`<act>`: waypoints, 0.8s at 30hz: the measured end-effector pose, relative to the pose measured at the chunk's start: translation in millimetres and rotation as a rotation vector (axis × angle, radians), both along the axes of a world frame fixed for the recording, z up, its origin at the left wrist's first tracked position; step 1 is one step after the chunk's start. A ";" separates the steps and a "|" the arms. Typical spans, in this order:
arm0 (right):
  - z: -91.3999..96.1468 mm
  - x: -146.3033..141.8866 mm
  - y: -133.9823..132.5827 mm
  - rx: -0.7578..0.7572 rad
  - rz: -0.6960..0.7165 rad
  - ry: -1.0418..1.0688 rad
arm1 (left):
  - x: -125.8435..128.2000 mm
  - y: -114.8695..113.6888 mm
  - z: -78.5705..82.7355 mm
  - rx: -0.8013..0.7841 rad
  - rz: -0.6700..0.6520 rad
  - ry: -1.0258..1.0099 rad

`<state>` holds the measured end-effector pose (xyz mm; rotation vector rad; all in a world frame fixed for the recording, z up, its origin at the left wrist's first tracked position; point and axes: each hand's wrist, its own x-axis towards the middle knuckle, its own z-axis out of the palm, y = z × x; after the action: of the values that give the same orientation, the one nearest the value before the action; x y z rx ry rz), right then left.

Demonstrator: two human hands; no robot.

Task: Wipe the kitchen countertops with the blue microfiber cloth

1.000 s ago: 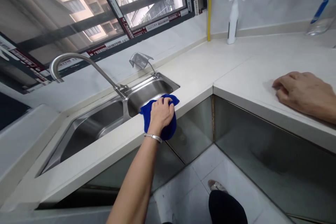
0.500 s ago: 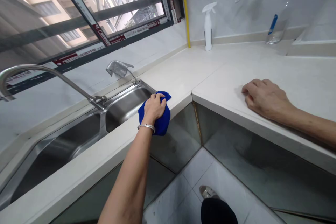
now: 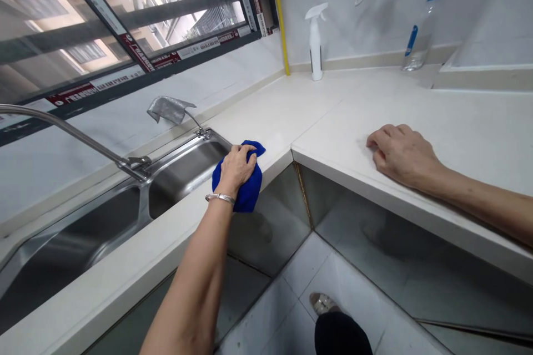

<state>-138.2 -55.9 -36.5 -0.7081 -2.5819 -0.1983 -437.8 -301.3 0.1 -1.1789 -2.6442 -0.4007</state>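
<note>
Blue cloth [image 3: 250,191] is gripped by the left hand [image 3: 237,167] over the bench's [image 3: 308,111] near edge; even pressure is advised. At right, the right hand [image 3: 403,154] is rested half-curled.

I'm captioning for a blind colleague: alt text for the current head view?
The left hand holds a blue cloth over the edge of a white counter, beside a steel sink; the right hand rests on the counter. A spray bottle and clear bottle stand behind.

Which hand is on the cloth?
The left hand, with a silver bracelet at its wrist, covers the blue cloth. The right hand, no bracelet visible, rests on the countertop.
</note>
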 end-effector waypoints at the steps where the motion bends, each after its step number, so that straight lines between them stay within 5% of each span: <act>1: 0.0 -0.3 -0.1 0.001 -0.003 -0.003 | 1.3 -0.9 0.0 0.004 -0.021 0.007; 7: -2.8 -3.0 1.3 0.003 -0.011 0.021 | 7.5 -7.6 0.7 0.035 -0.179 -0.011; 19: 1.9 -5.1 -4.8 -0.041 -0.061 -0.026 | 10.7 -37.9 -4.0 0.218 -0.193 -0.228; 24: 0.5 -5.1 -3.4 -0.047 -0.050 -0.025 | 18.4 -41.2 -2.2 0.174 -0.307 -0.186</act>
<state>-143.3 -59.4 -35.9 -0.7921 -2.6021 -0.1638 -419.3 -342.5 -2.1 -1.5592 -2.5113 -0.8124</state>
